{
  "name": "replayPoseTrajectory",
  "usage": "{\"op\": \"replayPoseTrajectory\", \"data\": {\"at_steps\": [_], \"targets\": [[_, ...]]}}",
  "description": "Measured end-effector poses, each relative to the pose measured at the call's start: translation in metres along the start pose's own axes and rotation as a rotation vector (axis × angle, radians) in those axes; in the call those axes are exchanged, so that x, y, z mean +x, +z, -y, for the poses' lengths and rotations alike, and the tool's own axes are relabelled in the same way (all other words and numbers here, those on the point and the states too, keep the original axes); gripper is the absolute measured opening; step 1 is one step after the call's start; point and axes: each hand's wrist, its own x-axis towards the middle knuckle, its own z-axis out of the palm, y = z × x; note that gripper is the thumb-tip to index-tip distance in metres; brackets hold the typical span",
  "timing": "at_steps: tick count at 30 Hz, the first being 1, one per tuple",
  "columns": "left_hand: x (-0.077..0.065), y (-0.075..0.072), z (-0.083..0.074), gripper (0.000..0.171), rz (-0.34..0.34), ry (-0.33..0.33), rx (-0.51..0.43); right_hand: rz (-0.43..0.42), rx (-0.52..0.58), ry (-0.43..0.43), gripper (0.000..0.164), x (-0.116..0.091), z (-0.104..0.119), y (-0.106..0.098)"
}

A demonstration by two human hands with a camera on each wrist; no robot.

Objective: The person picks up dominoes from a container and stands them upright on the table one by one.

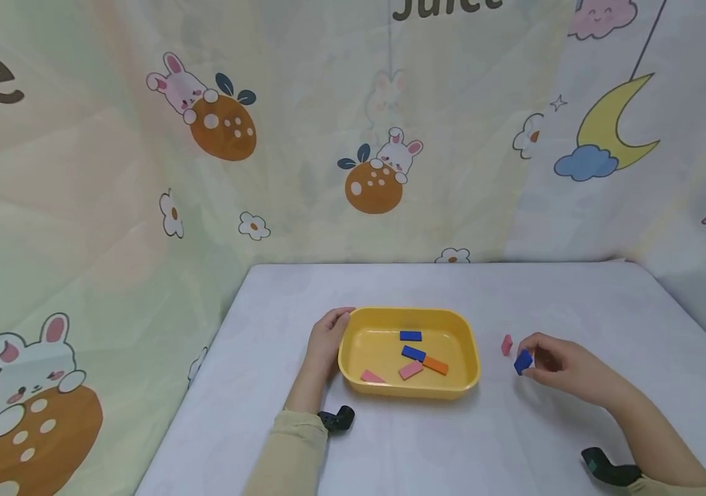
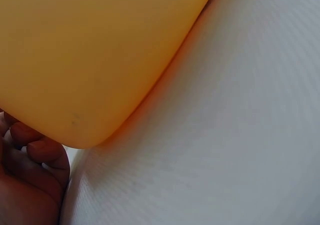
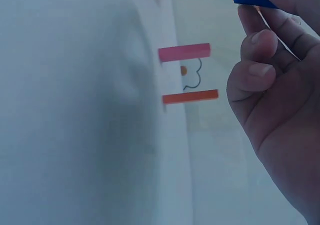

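At the left end of a yellow tray point(image 1: 414, 390), my left hand point(image 1: 326, 339) holds the rim. Its curled fingers point(image 2: 44, 150) lie against the tray's outer wall in the left wrist view. To the right of the tray, my right hand point(image 1: 566, 368) pinches a blue block point(image 1: 523, 362) between thumb and fingertips, above the table. A pink block point(image 1: 506, 345) stands upright just beyond that block. In the right wrist view, an orange block point(image 3: 190, 96) stands beside the pink block point(image 3: 184, 52); the right hand hides it in the head view.
Inside the tray lie two blue blocks point(image 1: 411, 336), an orange block point(image 1: 436, 365) and two pink blocks point(image 1: 411, 370). A white cloth covers the table point(image 1: 427, 448). Behind it hangs a printed curtain point(image 1: 303, 172). Each wrist wears a black camera point(image 1: 610, 468).
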Motion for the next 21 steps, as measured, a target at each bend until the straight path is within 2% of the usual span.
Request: {"op": "replayPoseTrajectory", "data": {"at_steps": [8, 21], "targets": [[0.001, 0.000, -0.002, 0.027, -0.006, 0.012, 0.001, 0.042, -0.077, 0.066, 0.035, 0.000, -0.016, 0.015], [0.004, 0.000, 0.001, 0.026, 0.001, -0.021, -0.024, 0.078, -0.145, 0.072, 0.032, 0.001, -0.024, 0.025]]}}
